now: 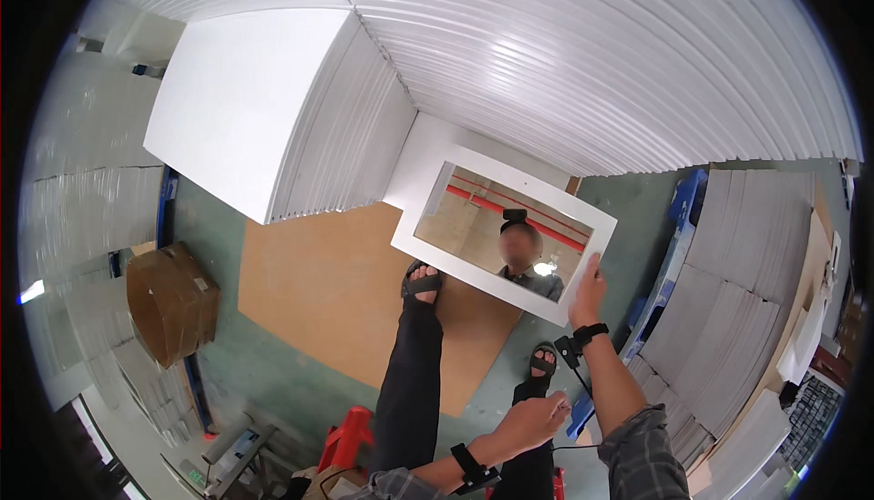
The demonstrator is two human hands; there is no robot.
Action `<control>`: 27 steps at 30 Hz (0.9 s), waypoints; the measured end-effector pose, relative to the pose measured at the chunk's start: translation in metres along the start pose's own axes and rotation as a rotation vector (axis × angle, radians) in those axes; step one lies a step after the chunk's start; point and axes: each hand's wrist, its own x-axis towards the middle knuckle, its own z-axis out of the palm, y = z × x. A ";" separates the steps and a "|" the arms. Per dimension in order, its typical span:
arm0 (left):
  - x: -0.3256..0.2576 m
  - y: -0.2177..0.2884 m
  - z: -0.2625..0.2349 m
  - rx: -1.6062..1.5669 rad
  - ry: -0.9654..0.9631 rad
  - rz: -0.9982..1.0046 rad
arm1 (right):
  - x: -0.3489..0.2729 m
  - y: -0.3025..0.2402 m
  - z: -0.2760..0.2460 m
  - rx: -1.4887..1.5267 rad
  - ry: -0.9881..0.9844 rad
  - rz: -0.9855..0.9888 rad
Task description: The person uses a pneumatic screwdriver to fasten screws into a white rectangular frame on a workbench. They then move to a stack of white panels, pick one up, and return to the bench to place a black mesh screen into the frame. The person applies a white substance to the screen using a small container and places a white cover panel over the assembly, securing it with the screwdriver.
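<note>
A white-framed rectangular mirror (428,186) stands tilted in front of me, its far end against a long row of white panels (592,54). My right hand (588,289) grips the mirror's right edge, with a black band on the wrist. My left hand (533,421) hovers lower, near my knee, fingers curled; a thin black cable runs right beside it, and I cannot tell whether it holds anything. My legs in dark trousers and sandals (421,280) stand on a brown board (319,291).
A tall stack of white panels (246,109) rises at the left. A cardboard roll (168,304) lies at the far left. Grey sheet stacks (737,300) on blue pallets (669,254) fill the right. A red stool (346,436) sits near my feet.
</note>
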 end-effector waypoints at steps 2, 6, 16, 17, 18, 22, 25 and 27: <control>-0.003 0.002 -0.010 -0.072 -0.007 0.059 | 0.026 0.026 0.026 0.071 0.026 -0.073; -0.002 0.018 -0.047 -0.122 -0.149 -0.122 | 0.048 0.050 0.072 0.091 0.029 -0.025; -0.007 0.019 -0.071 -0.199 -0.093 -0.056 | 0.073 0.062 0.122 0.126 0.021 -0.087; -0.005 0.021 -0.074 -0.205 -0.102 -0.056 | 0.077 0.061 0.123 0.128 0.029 -0.102; -0.006 0.022 -0.076 -0.216 -0.102 -0.059 | 0.079 0.063 0.125 0.127 0.026 -0.116; -0.006 0.022 -0.083 -0.205 -0.005 0.023 | 0.082 0.063 0.131 0.123 0.031 -0.087; -0.008 0.024 -0.087 -0.237 0.048 0.074 | 0.083 0.059 0.135 0.120 0.032 -0.086; -0.008 0.021 -0.086 -0.212 0.066 0.117 | 0.085 0.056 0.141 0.124 0.037 -0.105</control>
